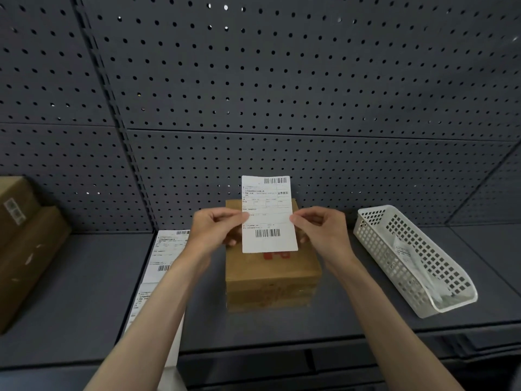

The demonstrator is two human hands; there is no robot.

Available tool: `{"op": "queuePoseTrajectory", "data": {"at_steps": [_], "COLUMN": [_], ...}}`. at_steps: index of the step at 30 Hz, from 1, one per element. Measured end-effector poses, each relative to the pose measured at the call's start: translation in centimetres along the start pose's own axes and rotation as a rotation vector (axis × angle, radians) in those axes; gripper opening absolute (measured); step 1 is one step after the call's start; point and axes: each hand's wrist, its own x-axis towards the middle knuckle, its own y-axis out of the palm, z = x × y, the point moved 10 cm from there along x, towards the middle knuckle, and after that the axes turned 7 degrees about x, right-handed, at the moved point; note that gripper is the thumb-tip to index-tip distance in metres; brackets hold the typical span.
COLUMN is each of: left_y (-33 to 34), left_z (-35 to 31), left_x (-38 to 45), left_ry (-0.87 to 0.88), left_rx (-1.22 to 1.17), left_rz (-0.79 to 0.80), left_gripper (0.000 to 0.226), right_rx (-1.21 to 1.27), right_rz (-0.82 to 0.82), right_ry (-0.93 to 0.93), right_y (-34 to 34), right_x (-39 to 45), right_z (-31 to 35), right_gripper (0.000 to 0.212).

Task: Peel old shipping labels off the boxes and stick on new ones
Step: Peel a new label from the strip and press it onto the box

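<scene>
**A:** Both hands up on the shelf, and there's the label (pixel 267 214) held upright between them. The left hand (pixel 218 230) pinches its edge at nine o'clock, the right hand (pixel 320 227) pinches the edge at three. Fingers curled in on the paper on both sides.

**B:** And its long axis runs twelve to six, barcode at the lower end. The box (pixel 272 273) sits directly underneath and behind, at six o'clock from the sheet, lying front to back the same way.

**A:** So sheet and box look lined up already. Neither hand is nearer; they're level, one per edge.

**B:** What can't he tell? Whether the backing is off. The sticky side faces away. The fingers behind the sheet are mostly covered too.

**A:** More labels (pixel 165 255) lie at nine o'clock, partly under the left forearm. White basket (pixel 414 261) at three o'clock holds something pale, hard to make out.
</scene>
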Motion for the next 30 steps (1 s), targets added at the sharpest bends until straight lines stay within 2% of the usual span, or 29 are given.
{"op": "queuePoseTrajectory", "data": {"at_steps": [5, 10, 19, 30], "left_y": [0.1, 0.2, 0.4, 0.7], "left_z": [-0.3, -0.1, 0.9, -0.2], "left_x": [0.4, 0.7, 0.8, 0.0], "left_ry": [0.016, 0.012, -0.012, 0.051], "left_rx": [0.072, 0.173, 0.228, 0.362], "left_rz": [0.027, 0.063, 0.094, 0.077], "left_gripper": [0.008, 0.019, 0.025, 0.029], "right_rx": [0.002, -0.038, -0.091, -0.151], "right_rz": [0.05, 0.102, 0.134, 0.166], "right_ry": [0.039, 0.072, 0.072, 0.018], "right_y": [0.2, 0.5, 0.6, 1.0], "right_x": [0.6, 0.5, 0.4, 0.0], "right_z": [-0.9, -1.5, -1.8, -1.7], "right_gripper": [0.005, 0.022, 0.025, 0.033]}}
